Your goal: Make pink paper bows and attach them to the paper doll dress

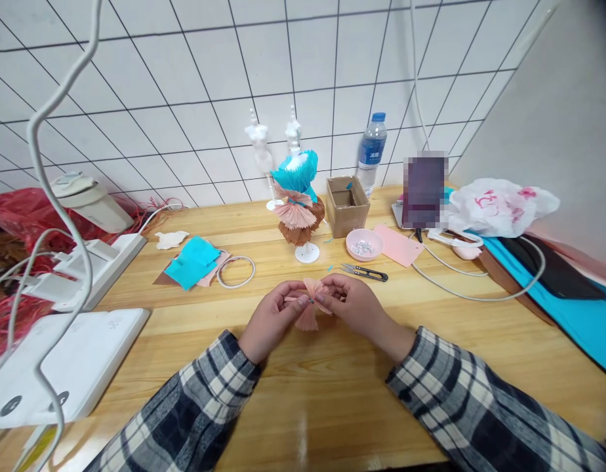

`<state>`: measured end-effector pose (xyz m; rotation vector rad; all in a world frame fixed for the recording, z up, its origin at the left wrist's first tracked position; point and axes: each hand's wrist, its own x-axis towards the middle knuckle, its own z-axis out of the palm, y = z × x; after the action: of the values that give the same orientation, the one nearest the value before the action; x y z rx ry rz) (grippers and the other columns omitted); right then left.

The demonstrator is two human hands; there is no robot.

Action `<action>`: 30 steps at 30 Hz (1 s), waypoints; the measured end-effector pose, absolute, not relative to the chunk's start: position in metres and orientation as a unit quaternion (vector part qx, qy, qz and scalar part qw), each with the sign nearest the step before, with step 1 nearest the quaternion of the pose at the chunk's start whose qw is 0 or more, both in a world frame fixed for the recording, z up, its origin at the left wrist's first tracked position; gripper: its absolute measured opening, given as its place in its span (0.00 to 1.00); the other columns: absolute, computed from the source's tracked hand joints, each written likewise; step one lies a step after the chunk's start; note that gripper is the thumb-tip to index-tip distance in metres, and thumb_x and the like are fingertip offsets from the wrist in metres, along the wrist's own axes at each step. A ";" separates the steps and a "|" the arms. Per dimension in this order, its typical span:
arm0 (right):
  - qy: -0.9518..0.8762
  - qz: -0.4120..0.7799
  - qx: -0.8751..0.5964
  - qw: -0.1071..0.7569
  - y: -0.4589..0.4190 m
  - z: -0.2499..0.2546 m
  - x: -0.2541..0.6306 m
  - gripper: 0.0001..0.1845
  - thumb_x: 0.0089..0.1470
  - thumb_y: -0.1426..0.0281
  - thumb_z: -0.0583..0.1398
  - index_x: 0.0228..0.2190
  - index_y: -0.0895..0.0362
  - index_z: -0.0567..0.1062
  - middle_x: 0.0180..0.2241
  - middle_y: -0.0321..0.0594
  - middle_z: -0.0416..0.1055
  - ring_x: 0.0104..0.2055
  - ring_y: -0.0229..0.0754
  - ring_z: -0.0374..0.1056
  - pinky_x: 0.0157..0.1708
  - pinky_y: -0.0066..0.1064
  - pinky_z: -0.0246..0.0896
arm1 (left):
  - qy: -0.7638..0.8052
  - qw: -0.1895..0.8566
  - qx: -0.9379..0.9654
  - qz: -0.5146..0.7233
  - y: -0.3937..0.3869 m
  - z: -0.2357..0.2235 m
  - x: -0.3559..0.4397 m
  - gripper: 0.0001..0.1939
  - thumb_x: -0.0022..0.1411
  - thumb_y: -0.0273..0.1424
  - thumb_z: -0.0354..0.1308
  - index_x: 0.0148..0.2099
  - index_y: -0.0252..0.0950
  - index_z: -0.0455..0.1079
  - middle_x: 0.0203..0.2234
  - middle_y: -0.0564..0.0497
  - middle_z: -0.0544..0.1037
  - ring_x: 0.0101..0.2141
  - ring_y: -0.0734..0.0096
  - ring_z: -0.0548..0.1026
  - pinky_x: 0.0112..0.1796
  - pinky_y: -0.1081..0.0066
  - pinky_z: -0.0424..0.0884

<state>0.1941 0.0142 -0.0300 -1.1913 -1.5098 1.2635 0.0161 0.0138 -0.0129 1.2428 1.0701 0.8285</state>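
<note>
Between my hands, just above the table, is a pink pleated paper bow (309,318) with a small blue-green tie at its middle. My left hand (276,313) pinches its left side, thumb near the tie. From the other side my right hand (355,305) grips the paper between thumb and fingers. Beyond them stands a small mannequin (299,160) dressed in blue, pink and brown crinkled paper on a white round base. Thread snips (366,271) lie just past my right hand. A pink dish (364,245) of small shiny pieces sits behind the snips.
Blue, pink and brown paper squares (192,261) and a white ring (237,272) lie at left. A cardboard box (347,206), water bottle (372,154) and two bare mannequins (260,147) stand behind. A power strip (101,269) and hanging cable (61,210) occupy the left; a plastic bag (502,204) lies right.
</note>
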 end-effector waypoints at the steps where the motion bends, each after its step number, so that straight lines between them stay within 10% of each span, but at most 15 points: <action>1: -0.605 0.492 -0.476 0.406 0.014 -0.029 0.194 0.09 0.50 0.65 0.62 0.33 0.56 0.72 0.25 0.33 0.69 0.26 0.36 0.64 0.27 0.27 0.59 | 0.455 0.616 0.541 0.347 0.014 -0.013 0.016 0.20 0.52 0.41 0.65 0.43 0.33 0.71 0.32 0.48 0.79 0.31 0.69 0.75 0.33 0.72 0.68; 10: -0.600 0.499 -0.487 0.393 0.011 -0.025 0.193 0.23 0.47 0.64 0.64 0.45 0.57 0.69 0.26 0.33 0.68 0.28 0.37 0.65 0.29 0.29 0.63 | 0.492 0.599 0.541 0.327 0.014 -0.010 0.015 0.17 0.49 0.42 0.66 0.32 0.32 0.73 0.22 0.52 0.76 0.23 0.74 0.70 0.27 0.74 0.65; 22: -0.644 0.457 -0.482 0.381 0.013 -0.015 0.200 0.16 0.48 0.65 0.63 0.40 0.57 0.75 0.35 0.41 0.73 0.36 0.40 0.68 0.31 0.28 0.62 | 0.475 0.604 0.569 0.292 0.013 -0.016 0.015 0.15 0.52 0.41 0.63 0.32 0.33 0.71 0.19 0.53 0.74 0.21 0.75 0.69 0.26 0.75 0.64; 30: -0.699 0.417 -0.464 0.351 0.008 -0.020 0.196 0.06 0.51 0.67 0.61 0.26 0.56 0.70 0.23 0.33 0.69 0.25 0.35 0.63 0.27 0.27 0.58 | 0.455 0.532 0.678 0.223 0.004 -0.016 0.019 0.03 0.54 0.28 0.58 0.31 0.35 0.72 0.21 0.53 0.75 0.22 0.74 0.71 0.25 0.75 0.65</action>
<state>0.1963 0.0075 -0.0202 -1.2008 -1.8087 1.0797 0.0195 0.0043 -0.0165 1.6174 1.0852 0.5321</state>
